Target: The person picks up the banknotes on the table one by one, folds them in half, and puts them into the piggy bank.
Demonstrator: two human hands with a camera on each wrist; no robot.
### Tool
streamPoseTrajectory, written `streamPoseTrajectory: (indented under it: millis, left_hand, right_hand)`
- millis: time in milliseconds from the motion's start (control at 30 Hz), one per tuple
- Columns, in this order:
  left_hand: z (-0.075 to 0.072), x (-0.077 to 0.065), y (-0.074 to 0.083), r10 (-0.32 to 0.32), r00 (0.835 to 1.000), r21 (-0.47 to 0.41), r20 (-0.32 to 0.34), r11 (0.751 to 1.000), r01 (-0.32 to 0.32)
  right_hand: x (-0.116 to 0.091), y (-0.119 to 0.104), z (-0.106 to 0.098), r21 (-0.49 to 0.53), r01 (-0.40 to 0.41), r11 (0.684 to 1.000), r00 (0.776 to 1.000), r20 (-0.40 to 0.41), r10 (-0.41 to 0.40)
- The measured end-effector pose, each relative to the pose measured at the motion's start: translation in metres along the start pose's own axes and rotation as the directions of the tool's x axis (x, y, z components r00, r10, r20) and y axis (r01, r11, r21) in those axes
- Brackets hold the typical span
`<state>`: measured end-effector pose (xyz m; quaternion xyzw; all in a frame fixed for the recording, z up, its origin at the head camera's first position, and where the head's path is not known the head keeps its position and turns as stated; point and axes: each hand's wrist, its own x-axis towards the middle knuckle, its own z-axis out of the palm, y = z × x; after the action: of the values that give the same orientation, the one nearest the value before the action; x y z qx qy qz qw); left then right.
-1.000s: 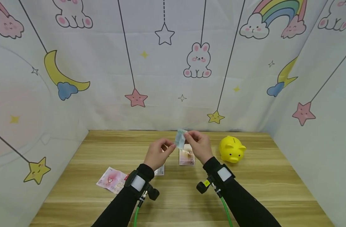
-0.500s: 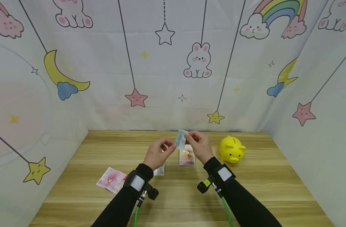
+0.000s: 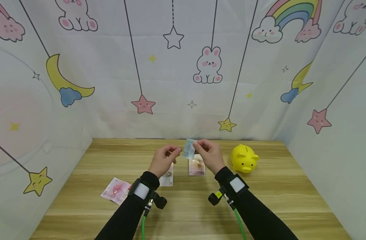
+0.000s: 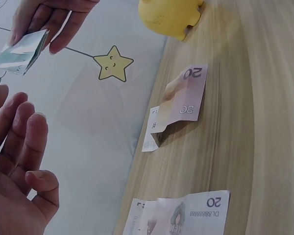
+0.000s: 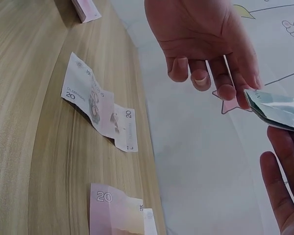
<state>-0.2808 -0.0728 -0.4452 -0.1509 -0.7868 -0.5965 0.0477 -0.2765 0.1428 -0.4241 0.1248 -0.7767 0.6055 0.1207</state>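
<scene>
My right hand (image 3: 211, 156) pinches a folded blue-green banknote (image 3: 188, 149) by its right side, above the far part of the table. My left hand (image 3: 164, 160) is just left of it, fingers loosely bent and holding nothing. The left wrist view shows space between the left fingers (image 4: 36, 137) and the folded banknote (image 4: 19, 53). In the right wrist view, the left fingertips come right at the folded banknote's (image 5: 279, 106) corner. Below the hands lie a creased pinkish-brown 20 banknote (image 3: 196, 169) and a pale 20 banknote (image 3: 168, 180), partly covered by the left hand.
A yellow piggy bank (image 3: 244, 159) with a slot on top stands right of the right hand. A pink banknote (image 3: 114, 190) lies at the left, partly behind the left sleeve. Printed cloth walls (image 3: 177, 123) close off the wooden table's (image 3: 275, 196) back and sides.
My left hand has drawn off the folded banknote's edge, a little to the left, uncovering more of the pale 20 banknote. The right hand still holds the folded banknote, nearly unmoved.
</scene>
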Motion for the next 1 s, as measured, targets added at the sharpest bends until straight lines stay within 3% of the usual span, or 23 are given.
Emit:
streamPoseTrajectory:
  millis: [700, 1000]
  left_hand:
    - [-0.005, 0.001, -0.01, -0.089, 0.986, -0.077, 0.14, 0.992, 0.1]
    - [-0.007, -0.002, -0.014, -0.128, 0.983, -0.1, 0.13, 0.985, 0.141]
  right_hand:
    - [0.0, -0.001, 0.007, -0.011, 0.033, 0.999, 0.998, 0.049, -0.032]
    - [0.0, -0.003, 0.01, -0.009, 0.041, 0.999, 0.998, 0.053, -0.04]
